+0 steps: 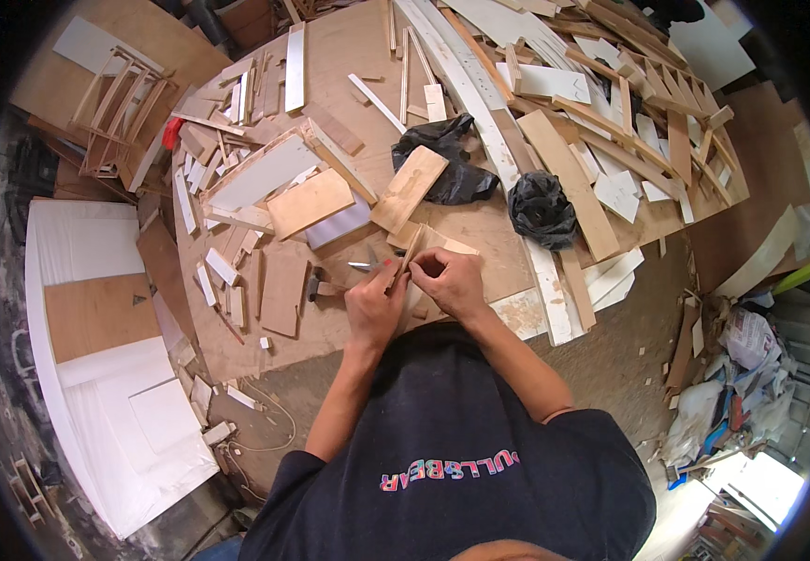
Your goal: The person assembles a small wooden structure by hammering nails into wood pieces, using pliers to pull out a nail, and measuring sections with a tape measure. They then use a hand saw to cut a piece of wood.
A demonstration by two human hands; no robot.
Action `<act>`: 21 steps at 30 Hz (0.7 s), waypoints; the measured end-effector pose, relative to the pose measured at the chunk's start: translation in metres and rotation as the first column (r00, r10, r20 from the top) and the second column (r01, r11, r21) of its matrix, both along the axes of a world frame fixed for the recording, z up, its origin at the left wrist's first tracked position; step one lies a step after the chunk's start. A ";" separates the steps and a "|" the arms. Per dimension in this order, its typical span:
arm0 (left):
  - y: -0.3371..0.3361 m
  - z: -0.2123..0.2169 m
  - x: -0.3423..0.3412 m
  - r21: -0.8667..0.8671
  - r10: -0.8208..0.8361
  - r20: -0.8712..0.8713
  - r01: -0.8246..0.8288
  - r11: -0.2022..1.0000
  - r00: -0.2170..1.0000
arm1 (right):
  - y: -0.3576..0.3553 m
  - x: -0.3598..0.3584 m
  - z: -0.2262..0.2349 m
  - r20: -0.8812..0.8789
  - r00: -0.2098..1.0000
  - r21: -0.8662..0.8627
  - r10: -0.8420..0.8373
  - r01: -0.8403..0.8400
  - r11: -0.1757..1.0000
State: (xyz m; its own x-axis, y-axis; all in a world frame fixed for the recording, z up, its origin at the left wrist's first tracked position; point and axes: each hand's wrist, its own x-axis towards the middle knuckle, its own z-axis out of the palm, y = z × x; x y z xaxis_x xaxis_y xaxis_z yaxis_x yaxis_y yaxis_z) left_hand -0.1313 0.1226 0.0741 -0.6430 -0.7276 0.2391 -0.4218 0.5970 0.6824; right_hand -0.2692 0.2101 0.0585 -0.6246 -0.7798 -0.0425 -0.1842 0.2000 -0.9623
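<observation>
Your two hands meet just below the middle of the view, over the near edge of the big plywood worktable (349, 56). Your left hand (374, 304) is closed around a small blade (362, 266) whose metal tip pokes out toward 9 o'clock, and its fingertips also press against a thin wooden strip (409, 254). Your right hand (449, 280) pinches that same strip from the 3 o'clock side — the strip stands on edge between both hands, leaning up toward 12 o'clock.

At 12 o'clock from the hands, a light wooden board (409, 187) lies tilted, its far end touching a crumpled black plastic bag (447, 154). A second black bag (542, 208) sits at about 2 o'clock, well apart from your hands. At 9 o'clock, just beside the left hand, a small hammer (319, 285) lies on the table. Farther toward 10 o'clock rests a tan square panel (310, 203), with offcuts scattered all around.
</observation>
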 end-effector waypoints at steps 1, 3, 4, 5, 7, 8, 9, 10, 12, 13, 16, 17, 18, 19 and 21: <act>0.001 -0.001 -0.002 -0.004 -0.008 0.010 0.008 1.000 1.000 | 0.001 -0.003 -0.001 -0.005 1.000 0.007 0.006 -0.006 1.000; 0.004 -0.001 -0.004 -0.025 -0.012 0.009 0.012 1.000 1.000 | 0.004 -0.005 -0.003 0.005 1.000 0.008 0.008 -0.008 1.000; 0.006 -0.001 -0.005 -0.035 -0.013 0.007 0.013 0.999 1.000 | 0.006 -0.007 -0.003 0.010 1.000 0.009 0.010 -0.010 1.000; 0.006 -0.004 -0.006 -0.048 0.016 0.044 -0.014 0.999 0.999 | 0.008 -0.008 -0.009 0.030 1.000 -0.014 0.000 0.000 1.000; 0.001 -0.011 -0.006 -0.083 0.072 0.115 -0.062 0.995 0.991 | 0.009 -0.011 -0.026 0.070 0.997 -0.064 -0.022 0.027 0.998; -0.006 -0.011 -0.006 -0.011 0.112 0.091 -0.111 0.994 0.990 | 0.010 -0.015 -0.033 0.135 0.990 -0.091 -0.048 0.061 0.994; -0.014 -0.010 -0.003 0.064 0.159 0.072 -0.164 0.984 0.985 | 0.012 -0.019 -0.039 0.201 0.977 -0.114 -0.067 0.091 0.989; -0.020 -0.010 0.000 0.142 0.203 0.056 -0.209 0.968 0.977 | 0.016 -0.024 -0.047 0.266 0.960 -0.133 -0.087 0.126 0.983; -0.028 -0.004 0.008 0.207 0.235 0.066 -0.244 0.947 0.970 | 0.019 -0.046 -0.076 0.190 0.954 0.064 -0.230 0.222 0.973; -0.031 -0.002 0.012 0.236 0.254 0.071 -0.263 0.936 0.965 | 0.018 -0.060 -0.096 0.141 0.946 0.156 -0.291 0.269 0.950; -0.036 0.002 0.017 0.285 0.271 -0.030 -0.251 0.925 0.962 | 0.020 -0.095 -0.158 0.061 0.909 0.168 -0.413 0.399 0.902; -0.038 0.002 0.018 0.280 0.247 -0.057 -0.222 0.934 0.967 | 0.022 -0.106 -0.172 0.014 0.910 0.191 -0.413 0.403 0.895; -0.041 0.002 0.021 0.269 0.231 -0.086 -0.201 0.942 0.969 | 0.018 -0.111 -0.175 -0.031 0.914 0.209 -0.404 0.401 0.892; -0.044 0.002 0.022 0.258 0.212 -0.114 -0.177 0.950 0.971 | 0.017 -0.114 -0.179 -0.143 0.903 0.178 -0.404 0.425 0.887; -0.050 0.004 0.024 0.255 0.176 -0.148 -0.134 0.958 0.973 | 0.016 -0.115 -0.183 -0.360 0.840 0.107 -0.406 0.470 0.876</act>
